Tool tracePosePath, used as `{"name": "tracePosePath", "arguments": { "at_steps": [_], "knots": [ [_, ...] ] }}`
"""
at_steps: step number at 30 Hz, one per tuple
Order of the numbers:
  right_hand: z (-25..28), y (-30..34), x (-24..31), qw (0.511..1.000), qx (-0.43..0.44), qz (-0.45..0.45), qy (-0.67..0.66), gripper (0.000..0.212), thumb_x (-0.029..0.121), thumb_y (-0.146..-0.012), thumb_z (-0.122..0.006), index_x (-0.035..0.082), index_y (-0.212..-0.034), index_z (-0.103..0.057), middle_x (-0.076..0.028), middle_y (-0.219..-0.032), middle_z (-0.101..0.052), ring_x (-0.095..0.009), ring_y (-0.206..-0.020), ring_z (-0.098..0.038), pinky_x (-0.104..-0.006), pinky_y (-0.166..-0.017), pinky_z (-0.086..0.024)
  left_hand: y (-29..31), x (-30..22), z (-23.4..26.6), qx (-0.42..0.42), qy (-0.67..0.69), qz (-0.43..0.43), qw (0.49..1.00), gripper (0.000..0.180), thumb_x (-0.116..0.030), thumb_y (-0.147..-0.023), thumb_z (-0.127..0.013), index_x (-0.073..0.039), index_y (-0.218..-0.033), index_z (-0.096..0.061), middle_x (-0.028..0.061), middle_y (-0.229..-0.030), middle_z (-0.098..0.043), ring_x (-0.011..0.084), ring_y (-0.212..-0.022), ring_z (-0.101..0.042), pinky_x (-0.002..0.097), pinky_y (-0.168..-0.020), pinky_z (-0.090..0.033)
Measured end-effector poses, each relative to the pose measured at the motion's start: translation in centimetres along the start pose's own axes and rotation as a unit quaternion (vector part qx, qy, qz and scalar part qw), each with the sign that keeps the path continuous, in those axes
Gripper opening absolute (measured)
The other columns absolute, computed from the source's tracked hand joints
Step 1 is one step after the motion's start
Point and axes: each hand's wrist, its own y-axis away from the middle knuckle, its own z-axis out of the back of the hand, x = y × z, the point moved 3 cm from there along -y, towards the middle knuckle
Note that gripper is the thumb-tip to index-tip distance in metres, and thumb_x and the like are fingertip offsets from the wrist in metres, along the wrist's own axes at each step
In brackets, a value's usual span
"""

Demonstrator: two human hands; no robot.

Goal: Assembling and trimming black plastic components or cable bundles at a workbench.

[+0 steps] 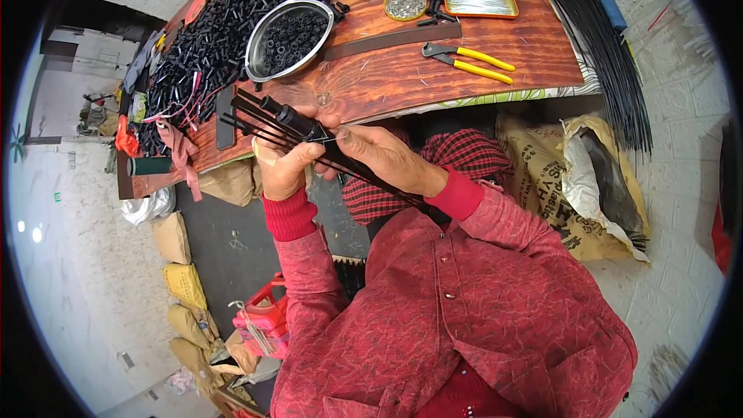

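My left hand (285, 164) is closed around several thin black rods (249, 111), just off the table's near edge. A short black tubular fitting (296, 119) lies along the rods, with my left thumb beside it. Something pale, like a tape wrap, shows on that hand. From the right, my right hand (396, 161) reaches in with thumb and fingertips pinched at the fitting's lower end. A thin, light metal pin (328, 138) shows at those fingertips. Beneath my right hand the rods run on toward my lap; their lower ends are partly hidden.
On the wooden table (371, 93) stand a steel bowl (253, 50) of small black parts, a heap of black tubes (197, 70), yellow-handled cutters (476, 63), a round dish of metal bits (405, 5) and a tray of pins (480, 1). Long rods (611, 54) overhang the right side; an open sack (534, 162) stands below.
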Motion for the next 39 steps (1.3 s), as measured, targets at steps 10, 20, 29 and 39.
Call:
{"name": "tracePosePath", "arguments": {
  "at_steps": [10,20,29,39],
  "knots": [
    [-0.2,-0.1,0.5,1.000,0.001,0.002,0.018,0.043,0.039,-0.100,-0.050,-0.002,-0.108,-0.062,-0.005,-0.091,-0.066,-0.011,-0.082,-0.062,-0.0263,-0.075,-0.051,0.1,0.5,0.6,0.029,0.026,0.016,0.999,0.051,-0.004,-0.070,-0.079,0.005,-0.114,-0.056,0.0223,-0.102,-0.068,0.0249,-0.082,-0.068,0.0332,-0.069,-0.057],
    [0.4,-0.4,0.4,0.992,0.000,0.010,0.122,0.041,0.035,-0.102,-0.045,-0.004,-0.102,-0.061,-0.004,-0.083,-0.064,-0.010,-0.076,-0.060,-0.0264,-0.070,-0.050,-0.2,0.3,-0.5,0.016,-0.004,-0.008,1.000,0.041,-0.004,-0.073,-0.078,0.003,-0.108,-0.059,0.0147,-0.095,-0.068,0.0164,-0.072,-0.065,0.0238,-0.056,-0.052],
    [1.3,-0.3,0.1,0.986,-0.049,0.013,0.156,0.053,0.042,-0.103,-0.040,-0.006,-0.106,-0.061,-0.009,-0.092,-0.067,-0.014,-0.084,-0.064,-0.0278,-0.077,-0.052,-0.3,1.7,0.2,-0.006,-0.001,0.054,0.999,0.048,0.002,-0.076,-0.073,0.005,-0.122,-0.058,0.0077,-0.087,-0.068,0.0127,-0.064,-0.063,0.0222,-0.057,-0.051],
    [1.1,0.8,3.4,0.897,-0.221,0.117,0.364,0.020,0.016,-0.093,-0.062,-0.001,-0.103,-0.061,-0.008,-0.090,-0.067,-0.011,-0.080,-0.063,-0.0274,-0.067,-0.051,-0.6,2.2,-0.2,-0.029,-0.043,0.027,0.998,0.045,0.002,-0.076,-0.075,0.003,-0.118,-0.060,0.0093,-0.101,-0.070,0.0142,-0.089,-0.066,0.0261,-0.082,-0.052]
  ]
}}
